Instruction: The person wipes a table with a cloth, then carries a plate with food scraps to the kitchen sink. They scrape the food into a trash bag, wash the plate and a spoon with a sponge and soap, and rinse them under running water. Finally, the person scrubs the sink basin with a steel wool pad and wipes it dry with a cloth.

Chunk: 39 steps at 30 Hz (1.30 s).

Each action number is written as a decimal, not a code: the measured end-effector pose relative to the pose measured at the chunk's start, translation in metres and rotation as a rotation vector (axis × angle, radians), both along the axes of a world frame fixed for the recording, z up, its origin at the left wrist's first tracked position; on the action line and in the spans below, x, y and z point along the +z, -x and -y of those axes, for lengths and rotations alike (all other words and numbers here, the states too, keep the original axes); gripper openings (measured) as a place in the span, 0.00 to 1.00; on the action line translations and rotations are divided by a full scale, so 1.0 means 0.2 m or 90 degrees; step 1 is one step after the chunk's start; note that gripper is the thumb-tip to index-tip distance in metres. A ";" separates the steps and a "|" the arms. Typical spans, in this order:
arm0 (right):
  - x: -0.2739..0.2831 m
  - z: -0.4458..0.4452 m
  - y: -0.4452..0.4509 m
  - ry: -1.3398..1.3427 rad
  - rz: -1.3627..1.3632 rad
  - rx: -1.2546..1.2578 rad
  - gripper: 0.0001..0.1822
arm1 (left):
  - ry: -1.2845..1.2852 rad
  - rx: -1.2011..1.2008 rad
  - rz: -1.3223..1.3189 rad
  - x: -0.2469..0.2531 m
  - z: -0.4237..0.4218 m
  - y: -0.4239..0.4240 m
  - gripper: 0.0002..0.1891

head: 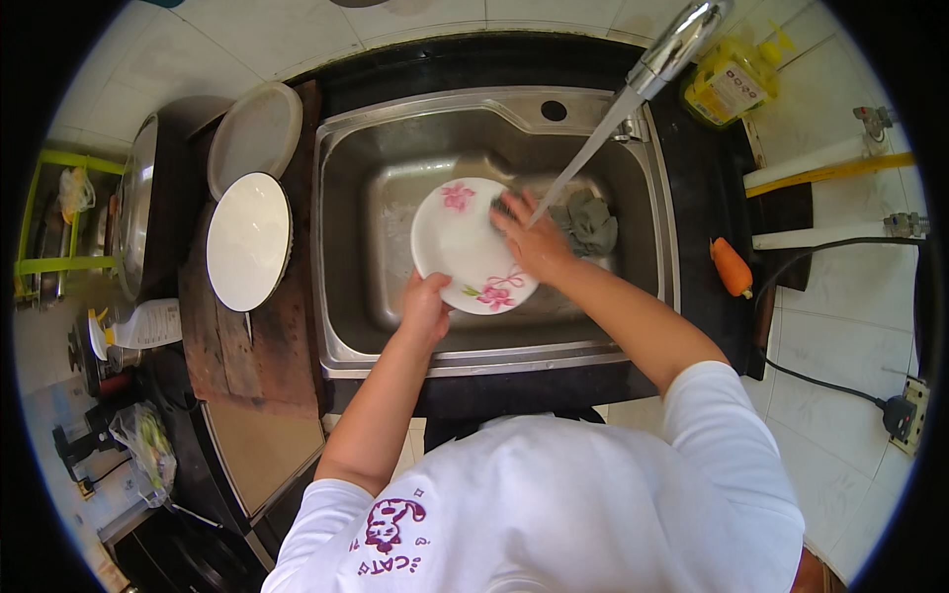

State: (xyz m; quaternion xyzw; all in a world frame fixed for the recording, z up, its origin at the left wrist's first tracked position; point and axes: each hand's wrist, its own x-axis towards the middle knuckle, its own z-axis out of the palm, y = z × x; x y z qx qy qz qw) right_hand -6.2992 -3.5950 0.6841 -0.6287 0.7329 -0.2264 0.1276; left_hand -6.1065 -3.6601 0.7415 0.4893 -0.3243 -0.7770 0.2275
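A white plate with pink flowers point(467, 244) is held tilted over the stainless steel sink point(326, 296). My left hand point(428, 305) grips its lower left rim, thumb on the upper face. Against the right part of the plate, my right hand point(535, 241) presses a dark scrubber point(507, 207), mostly hidden under the fingers. Water from the chrome faucet point(671, 55) runs down onto the right hand. A grey-green cloth point(591, 224) lies in the basin, just right of that hand.
Left of the sink, a wooden board point(285, 356) carries a white dish point(248, 241) and a round pale lid or plate point(256, 141). A spray bottle point(148, 325) lies farther left. On the right are a carrot point(732, 268) and a yellow soap bottle point(730, 85).
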 end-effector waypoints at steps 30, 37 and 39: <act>0.38 -0.15 -0.16 -0.006 1.056 -0.403 0.21 | 0.828 -0.454 0.442 -0.14 -0.10 0.31 0.33; 0.42 -0.22 -0.22 -0.027 1.137 -0.446 0.21 | 0.951 -0.631 0.414 -0.07 0.04 0.32 0.34; 0.43 -0.24 -0.20 -0.018 1.118 -0.456 0.21 | 0.956 -0.682 0.528 -0.07 0.14 0.24 0.36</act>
